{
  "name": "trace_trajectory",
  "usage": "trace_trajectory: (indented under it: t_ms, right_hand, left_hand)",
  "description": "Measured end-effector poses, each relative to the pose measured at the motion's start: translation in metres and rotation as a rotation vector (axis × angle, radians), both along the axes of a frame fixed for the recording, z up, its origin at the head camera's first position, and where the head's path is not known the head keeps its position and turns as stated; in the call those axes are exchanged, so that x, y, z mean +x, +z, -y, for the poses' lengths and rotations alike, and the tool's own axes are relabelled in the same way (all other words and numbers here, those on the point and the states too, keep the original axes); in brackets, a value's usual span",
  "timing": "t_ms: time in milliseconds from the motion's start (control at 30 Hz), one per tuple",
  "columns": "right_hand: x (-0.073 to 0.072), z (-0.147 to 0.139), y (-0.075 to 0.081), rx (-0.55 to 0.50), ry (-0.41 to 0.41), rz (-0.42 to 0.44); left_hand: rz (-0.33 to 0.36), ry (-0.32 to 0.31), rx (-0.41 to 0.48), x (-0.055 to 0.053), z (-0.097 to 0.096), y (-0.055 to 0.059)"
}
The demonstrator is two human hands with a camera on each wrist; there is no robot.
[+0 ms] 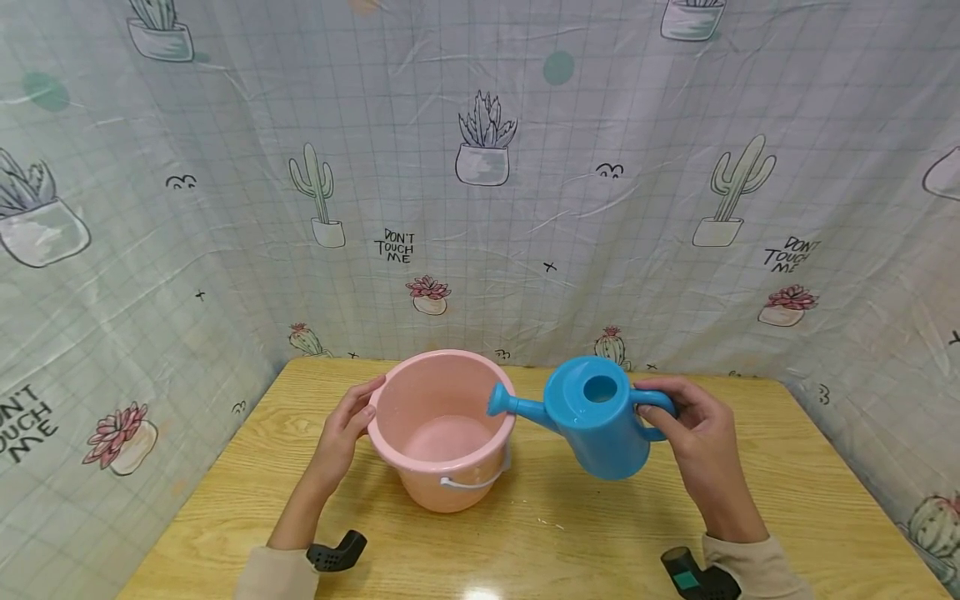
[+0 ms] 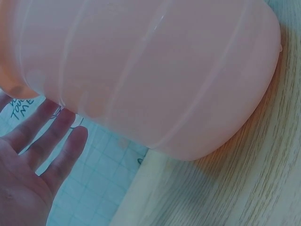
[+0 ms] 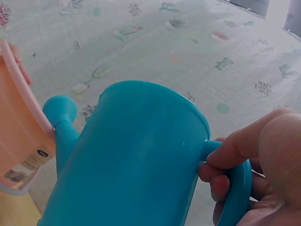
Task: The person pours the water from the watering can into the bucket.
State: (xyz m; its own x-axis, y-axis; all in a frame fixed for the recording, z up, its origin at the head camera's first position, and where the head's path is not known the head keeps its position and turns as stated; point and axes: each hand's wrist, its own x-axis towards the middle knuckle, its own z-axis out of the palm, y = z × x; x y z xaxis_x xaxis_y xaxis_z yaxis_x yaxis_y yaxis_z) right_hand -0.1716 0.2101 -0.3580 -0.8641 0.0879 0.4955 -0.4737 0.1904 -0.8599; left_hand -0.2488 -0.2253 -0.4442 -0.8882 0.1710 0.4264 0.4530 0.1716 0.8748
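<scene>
A pink bucket [image 1: 442,442] with a white handle stands on the table, its mouth facing up. At its left side is my left hand [image 1: 347,425], thumb and fingertips against the outside at the rim. Its fingers [image 2: 66,146] look nearly straight along the bucket wall in the left wrist view. My right hand [image 1: 701,437] grips the handle of a blue watering can [image 1: 600,433], fingers curled through the loop. The can's spout points left, and its sprinkler head [image 1: 498,400] overlaps the bucket's right rim in the head view. The can's top hole faces the head camera.
The wooden table [image 1: 555,550] has small pale specks in front of the bucket. A cloth printed with cacti [image 1: 525,250] hangs behind the table and along both sides. Dark devices are strapped at the left wrist [image 1: 337,552] and the right wrist [image 1: 697,577].
</scene>
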Motion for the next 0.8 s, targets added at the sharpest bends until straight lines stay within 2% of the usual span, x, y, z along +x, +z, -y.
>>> trace_trajectory:
  t_ms: [500,800]
  right_hand:
    - [0.0011,0.0015,0.001,0.02,-0.031,0.0]
    - [0.0009,0.0018,0.0016,-0.007,-0.011,-0.023]
  left_hand:
    - [0.006,0.008,-0.009,0.0016,-0.0006,0.0009]
    - [-0.001,0.004,-0.006,0.0007,0.0,-0.0003]
